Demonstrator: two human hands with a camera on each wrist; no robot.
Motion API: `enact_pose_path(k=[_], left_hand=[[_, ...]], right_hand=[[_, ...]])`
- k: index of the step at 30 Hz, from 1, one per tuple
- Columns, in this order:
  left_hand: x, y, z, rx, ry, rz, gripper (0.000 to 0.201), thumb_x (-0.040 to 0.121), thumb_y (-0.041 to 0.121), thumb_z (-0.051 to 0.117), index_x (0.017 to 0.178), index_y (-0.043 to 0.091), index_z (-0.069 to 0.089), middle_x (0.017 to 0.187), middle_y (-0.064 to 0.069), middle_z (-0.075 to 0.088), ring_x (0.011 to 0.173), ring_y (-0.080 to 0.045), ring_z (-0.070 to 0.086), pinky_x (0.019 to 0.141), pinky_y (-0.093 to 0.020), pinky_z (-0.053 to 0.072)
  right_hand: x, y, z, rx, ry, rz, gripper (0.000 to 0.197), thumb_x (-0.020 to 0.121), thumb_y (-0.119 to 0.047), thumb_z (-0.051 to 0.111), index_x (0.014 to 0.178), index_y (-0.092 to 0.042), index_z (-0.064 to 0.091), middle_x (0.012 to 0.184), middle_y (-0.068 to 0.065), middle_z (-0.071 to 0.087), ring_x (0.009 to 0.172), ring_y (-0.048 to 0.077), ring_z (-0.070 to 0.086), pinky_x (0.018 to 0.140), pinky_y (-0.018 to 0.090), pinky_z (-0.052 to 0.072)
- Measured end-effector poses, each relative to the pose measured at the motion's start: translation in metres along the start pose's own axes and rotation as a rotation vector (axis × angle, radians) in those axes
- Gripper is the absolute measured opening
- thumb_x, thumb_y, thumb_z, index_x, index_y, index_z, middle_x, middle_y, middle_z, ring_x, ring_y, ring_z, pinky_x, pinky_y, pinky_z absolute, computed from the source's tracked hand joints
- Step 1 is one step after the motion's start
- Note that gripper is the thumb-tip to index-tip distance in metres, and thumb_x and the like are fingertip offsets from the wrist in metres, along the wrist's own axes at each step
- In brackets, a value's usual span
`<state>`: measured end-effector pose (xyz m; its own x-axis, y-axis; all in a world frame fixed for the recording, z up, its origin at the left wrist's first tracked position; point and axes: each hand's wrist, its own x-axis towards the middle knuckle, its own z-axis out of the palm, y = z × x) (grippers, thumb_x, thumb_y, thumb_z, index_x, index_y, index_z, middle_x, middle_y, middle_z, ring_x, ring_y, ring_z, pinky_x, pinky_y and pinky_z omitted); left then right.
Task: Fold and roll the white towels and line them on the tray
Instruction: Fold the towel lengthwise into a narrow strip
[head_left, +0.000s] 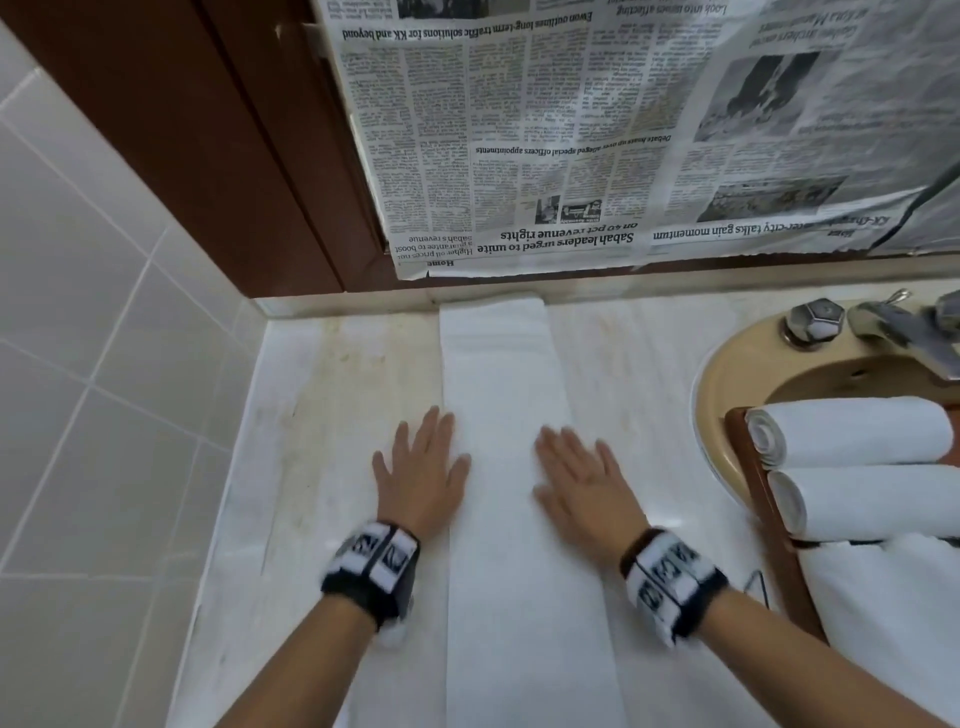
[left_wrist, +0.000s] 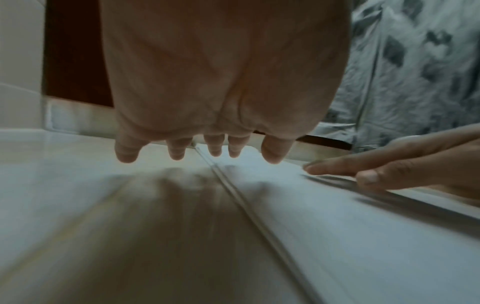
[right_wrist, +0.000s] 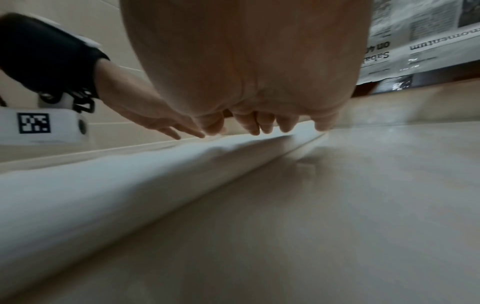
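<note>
A white towel (head_left: 506, 395) folded into a long narrow strip lies on the marble counter (head_left: 332, 415), running from the back wall toward me. My left hand (head_left: 423, 462) lies flat with straight fingers across the strip's left edge (left_wrist: 233, 195). My right hand (head_left: 582, 478) lies flat on its right side (right_wrist: 155, 170), blurred. Two rolled white towels (head_left: 852, 431) (head_left: 872, 501) lie side by side on a brown wooden tray (head_left: 763, 499) at the right, over the basin. More white towel cloth (head_left: 883, 623) rests at the tray's near end.
A beige basin (head_left: 743, 374) with a metal tap (head_left: 904, 332) and knob (head_left: 813, 317) sits at the right. Newspaper (head_left: 597, 130) hangs on the wall behind the counter. White wall tiles (head_left: 93, 364) and a dark brown panel (head_left: 208, 130) stand at the left.
</note>
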<state>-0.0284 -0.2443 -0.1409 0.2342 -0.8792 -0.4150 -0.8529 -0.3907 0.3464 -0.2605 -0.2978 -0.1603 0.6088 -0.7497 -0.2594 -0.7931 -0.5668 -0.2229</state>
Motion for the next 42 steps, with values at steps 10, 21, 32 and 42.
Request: enact_pose_path(k=[10,21,32,42], left_hand=[[-0.1,-0.01,0.082,0.172,-0.014,0.141,0.064,0.099,0.066,0.016,0.157,0.042,0.002,0.164,0.02,-0.007,0.152,-0.023,-0.006,0.115,-0.065,0.006],[0.033,0.01,0.017,0.238,-0.018,0.089,0.064,0.099,0.064,0.013,0.155,0.043,-0.009,0.162,0.023,-0.017,0.151,-0.025,-0.016,0.116,-0.063,-0.009],[-0.096,0.017,0.079,0.165,-0.044,0.132,0.057,0.104,0.051,0.011,0.155,0.041,-0.012,0.159,0.024,-0.025,0.15,-0.021,-0.021,0.118,-0.059,-0.006],[-0.146,0.01,0.104,0.1,0.051,0.147,0.053,0.104,0.05,0.007,0.155,0.045,-0.008,0.16,0.024,-0.02,0.151,-0.022,-0.015,0.118,-0.061,-0.002]], right_hand=[[-0.086,-0.034,0.047,0.006,-0.09,0.028,0.064,0.102,-0.05,0.02,0.151,-0.011,0.035,0.159,0.004,0.027,0.144,0.019,0.032,0.113,0.041,0.023],[0.045,-0.002,-0.02,-0.05,-0.177,0.059,0.059,0.107,-0.04,0.015,0.157,-0.018,-0.005,0.165,-0.002,-0.011,0.151,0.015,-0.009,0.121,0.043,-0.002],[-0.069,-0.04,0.051,0.007,-0.086,-0.036,0.062,0.099,-0.046,0.027,0.148,-0.009,0.04,0.157,0.005,0.032,0.142,0.019,0.038,0.108,0.048,0.041],[-0.13,-0.058,0.063,-0.003,0.109,-0.033,0.058,0.101,-0.037,0.027,0.15,-0.008,0.036,0.157,0.006,0.032,0.143,0.023,0.035,0.111,0.044,0.018]])
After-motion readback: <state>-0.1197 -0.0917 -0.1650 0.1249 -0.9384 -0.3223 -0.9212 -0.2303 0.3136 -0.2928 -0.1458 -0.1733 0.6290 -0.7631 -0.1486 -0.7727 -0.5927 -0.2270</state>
